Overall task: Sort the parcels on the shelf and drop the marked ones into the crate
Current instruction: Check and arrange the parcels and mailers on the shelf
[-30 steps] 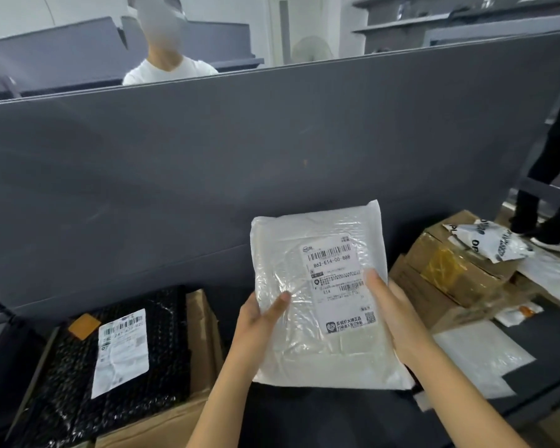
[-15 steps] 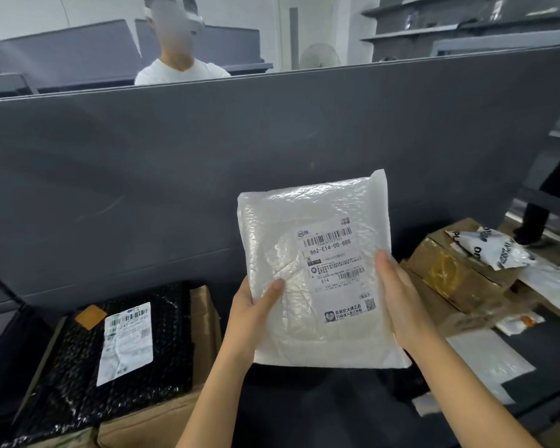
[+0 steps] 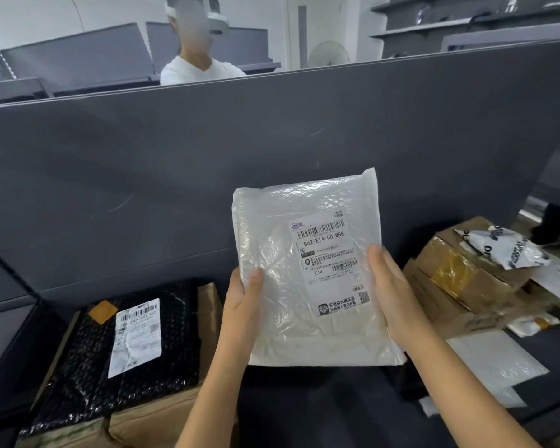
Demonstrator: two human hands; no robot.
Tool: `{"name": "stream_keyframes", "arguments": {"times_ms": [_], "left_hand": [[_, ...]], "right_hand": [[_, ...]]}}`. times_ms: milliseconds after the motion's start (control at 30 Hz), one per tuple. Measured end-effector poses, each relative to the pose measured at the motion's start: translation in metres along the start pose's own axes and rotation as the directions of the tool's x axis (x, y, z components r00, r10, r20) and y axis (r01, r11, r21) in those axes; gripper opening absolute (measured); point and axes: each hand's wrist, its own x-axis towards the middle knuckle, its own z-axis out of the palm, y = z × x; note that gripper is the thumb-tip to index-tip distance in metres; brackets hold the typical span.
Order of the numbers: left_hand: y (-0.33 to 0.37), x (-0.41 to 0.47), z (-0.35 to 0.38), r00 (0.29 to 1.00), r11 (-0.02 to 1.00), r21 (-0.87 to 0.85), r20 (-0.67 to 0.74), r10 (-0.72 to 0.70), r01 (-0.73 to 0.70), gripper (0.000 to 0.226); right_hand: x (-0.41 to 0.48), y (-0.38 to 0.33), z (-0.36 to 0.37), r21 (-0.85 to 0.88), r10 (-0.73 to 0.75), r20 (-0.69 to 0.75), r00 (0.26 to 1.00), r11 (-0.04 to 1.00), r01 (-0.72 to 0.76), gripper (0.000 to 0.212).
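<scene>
I hold a white bubble-wrap parcel (image 3: 307, 253) upright in front of me, its label with a barcode and "862-E14-00-888" facing me. My left hand (image 3: 243, 295) grips its left edge, thumb on the front. On the right edge my right hand (image 3: 392, 286) grips it the same way. The parcel hangs above the dark shelf (image 3: 320, 409), clear of the other parcels. No crate is in view.
A black bubble-wrap parcel (image 3: 88, 367) with a white label lies on cardboard boxes (image 3: 152, 418) at the left. Taped cardboard boxes (image 3: 466, 286), a printed white bag (image 3: 505, 247) and a flat white mailer (image 3: 495, 367) sit at the right. A grey partition (image 3: 272, 150) stands behind; a person (image 3: 201, 69) beyond it.
Both hands have lifted the white parcel a little higher and held it steady, label toward me. The grip is unchanged.
</scene>
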Motion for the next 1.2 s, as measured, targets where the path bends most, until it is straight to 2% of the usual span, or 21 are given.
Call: {"name": "stream_keyframes", "arguments": {"times_ms": [67, 133, 233, 267, 367, 433, 500, 600, 733, 933, 1200], "left_hand": [[0.001, -0.001, 0.000, 1.000, 1.000, 0.004, -0.004, -0.006, 0.006, 0.019], [0.001, -0.001, -0.001, 1.000, 1.000, 0.011, 0.004, -0.008, 0.008, 0.020], [0.000, 0.000, -0.001, 1.000, 1.000, 0.026, 0.002, -0.017, 0.017, 0.022], [-0.001, 0.000, -0.002, 1.000, 0.999, 0.034, 0.000, -0.029, 0.029, 0.022], [-0.001, 0.005, -0.006, 0.991, 0.990, 0.049, -0.016, -0.132, 0.133, 0.015], [-0.001, 0.010, -0.011, 0.965, 0.963, 0.065, -0.017, -0.262, 0.263, 0.025], [-0.001, 0.013, -0.014, 0.939, 0.935, 0.093, -0.011, -0.343, 0.343, 0.034], [-0.001, 0.013, -0.014, 0.945, 0.938, 0.124, 0.001, -0.328, 0.325, 0.033], [-0.001, 0.006, -0.013, 0.956, 0.957, 0.042, 0.042, -0.290, 0.288, 0.014], [-0.004, 0.002, -0.015, 0.985, 0.986, 0.016, 0.050, -0.167, 0.167, 0.020], [-0.004, 0.001, -0.016, 0.987, 0.988, 0.002, 0.033, -0.156, 0.156, 0.018]], "right_hand": [[0.001, 0.000, 0.001, -0.010, -0.012, 0.009, 1.000, 1.000, 0.012, 0.082], [0.001, -0.001, 0.001, -0.003, -0.020, 0.024, 1.000, 1.000, 0.020, 0.081], [0.000, 0.000, 0.000, 0.002, -0.004, 0.034, 0.999, 1.000, 0.004, 0.092], [0.001, 0.000, -0.001, 0.019, 0.001, 0.045, 0.999, 1.000, -0.002, 0.088], [0.002, -0.009, -0.005, 0.130, 0.023, 0.133, 0.991, 0.991, -0.040, 0.048], [0.005, -0.013, -0.010, 0.192, 0.070, 0.188, 0.980, 0.976, -0.107, 0.051], [0.006, -0.014, -0.013, 0.178, 0.099, 0.213, 0.972, 0.974, -0.138, 0.052], [0.005, -0.013, -0.013, 0.161, 0.109, 0.199, 0.974, 0.977, -0.142, 0.050], [0.003, -0.007, -0.012, 0.193, 0.080, 0.174, 0.982, 0.975, -0.113, 0.051], [0.000, -0.001, -0.011, 0.200, -0.007, 0.145, 0.989, 0.980, -0.022, 0.052], [-0.001, 0.001, -0.011, 0.205, -0.037, 0.148, 0.988, 0.979, 0.006, 0.052]]}}
